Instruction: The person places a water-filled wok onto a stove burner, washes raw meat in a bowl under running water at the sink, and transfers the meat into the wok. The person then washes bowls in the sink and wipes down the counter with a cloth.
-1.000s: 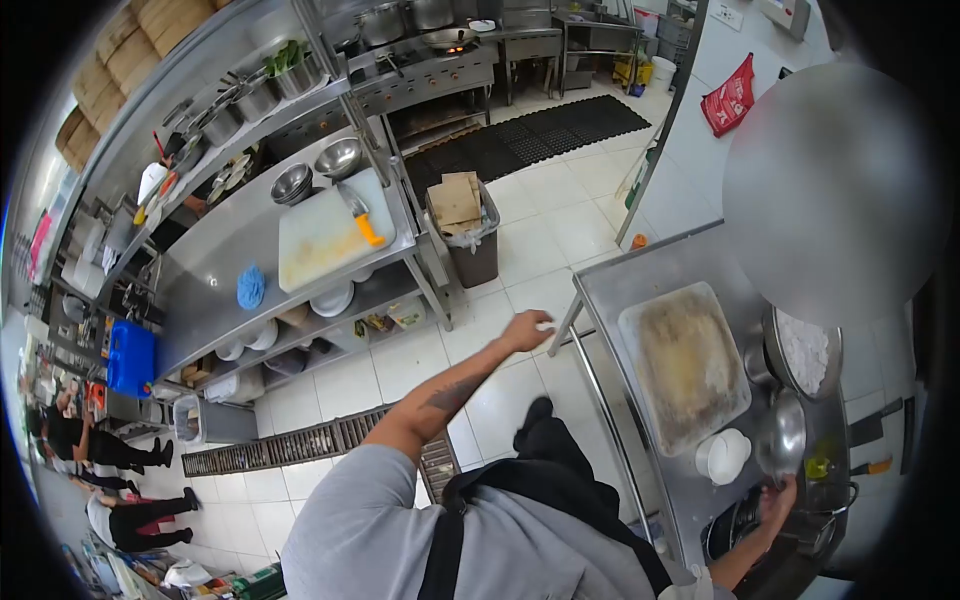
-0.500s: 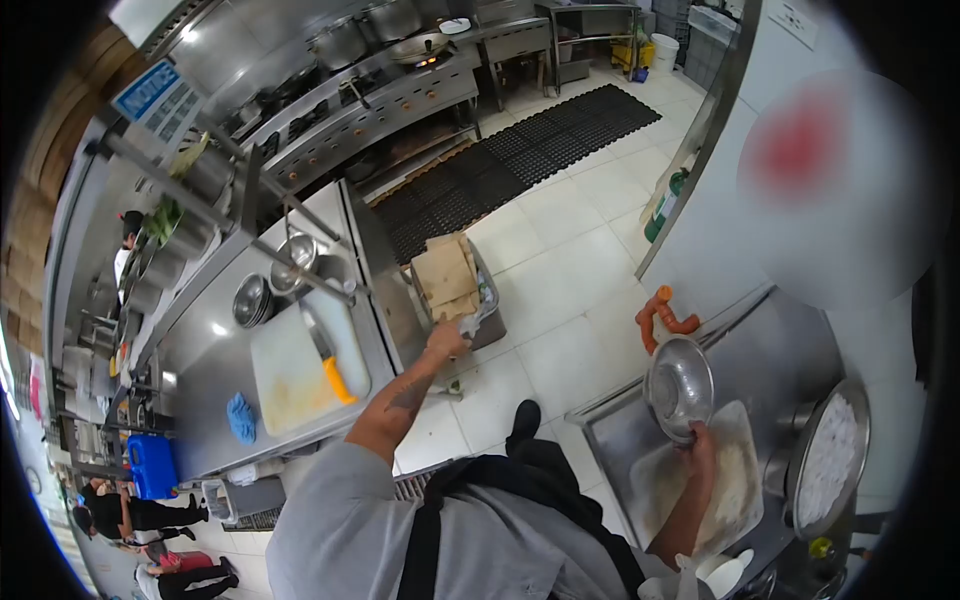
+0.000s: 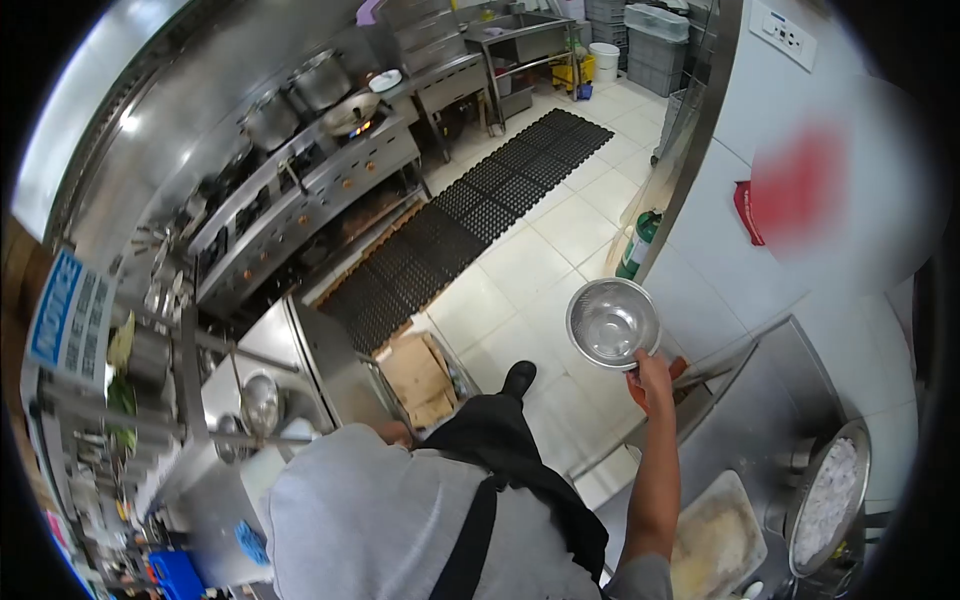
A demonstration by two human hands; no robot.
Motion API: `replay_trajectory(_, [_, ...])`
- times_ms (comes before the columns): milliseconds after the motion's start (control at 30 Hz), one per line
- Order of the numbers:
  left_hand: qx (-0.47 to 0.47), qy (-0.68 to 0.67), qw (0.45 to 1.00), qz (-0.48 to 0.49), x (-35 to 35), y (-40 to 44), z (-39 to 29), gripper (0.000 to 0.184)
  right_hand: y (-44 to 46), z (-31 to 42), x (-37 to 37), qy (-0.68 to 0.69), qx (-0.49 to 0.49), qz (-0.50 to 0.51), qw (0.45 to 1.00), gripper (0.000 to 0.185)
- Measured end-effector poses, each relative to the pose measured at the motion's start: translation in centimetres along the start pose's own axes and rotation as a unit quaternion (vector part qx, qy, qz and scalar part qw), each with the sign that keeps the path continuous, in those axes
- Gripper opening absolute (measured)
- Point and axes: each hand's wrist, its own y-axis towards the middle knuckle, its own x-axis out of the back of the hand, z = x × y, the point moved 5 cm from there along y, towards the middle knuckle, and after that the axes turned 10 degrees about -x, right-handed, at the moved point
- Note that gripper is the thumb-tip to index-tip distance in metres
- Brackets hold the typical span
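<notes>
My right hand [image 3: 652, 383] grips the rim of a round, shiny metal bowl [image 3: 606, 325], held out over the floor near the steel counter. The bowl's inside faces up and looks bare. Behind that hand shows part of an orange pipe-like piece [image 3: 680, 368]. Only a sliver of my left hand [image 3: 395, 432] appears past my grey sleeve, close to the bin with flattened brown cardboard [image 3: 418, 380]. Its fingers are hidden.
On the right steel counter [image 3: 745, 390] are a white tray [image 3: 715, 535] with pale residue and a large pot of white contents [image 3: 830, 500]. A black rubber mat [image 3: 470, 215] runs before the stove [image 3: 310, 210], where a flame burns. A green cylinder [image 3: 638, 245] stands by the wall.
My right hand has carried the bowl forward and left, away from above the white tray. My left arm has drawn back behind my body. The view has turned and shifted.
</notes>
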Motion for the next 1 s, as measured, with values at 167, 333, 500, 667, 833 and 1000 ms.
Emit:
replay_trajectory(167, [-0.011, -0.016, 0.998, -0.055, 15.2, 10.2, 3.8, 0.025, 13.9, -1.5, -2.7, 0.048, -0.054, -0.003, 0.997, 0.03])
replay_trajectory(333, [-0.057, 0.001, 0.974, -0.22, 34.7, 25.5, 7.0, 0.029, 18.4, -0.7, -6.3, 0.186, -0.215, -0.119, 0.951, 0.039])
replay_trajectory(500, [-0.124, -0.215, 0.871, -0.423, 63.7, 20.5, -4.8, 0.032, 28.9, 3.3, -7.8, 0.188, -0.214, -0.086, 0.955, 0.04])
replay_trajectory(667, [-0.243, -0.272, 0.805, -0.467, 79.3, 19.5, -13.7, 0.041, 39.2, 13.5, -11.0, 0.105, -0.221, -0.057, 0.968, 0.044])
replay_trajectory(833, [-0.228, -0.295, 0.74, -0.56, 91.2, 23.0, -10.4, 0.04, 53.5, 23.3, -13.1, 0.058, -0.207, -0.023, 0.976, 0.049])
replay_trajectory(1000, [0.021, -0.284, 0.739, -0.61, 96.6, 30.2, 2.9, 0.022, 71.7, 37.5, -14.2, 0.015, -0.173, 0.043, 0.984, 0.053])
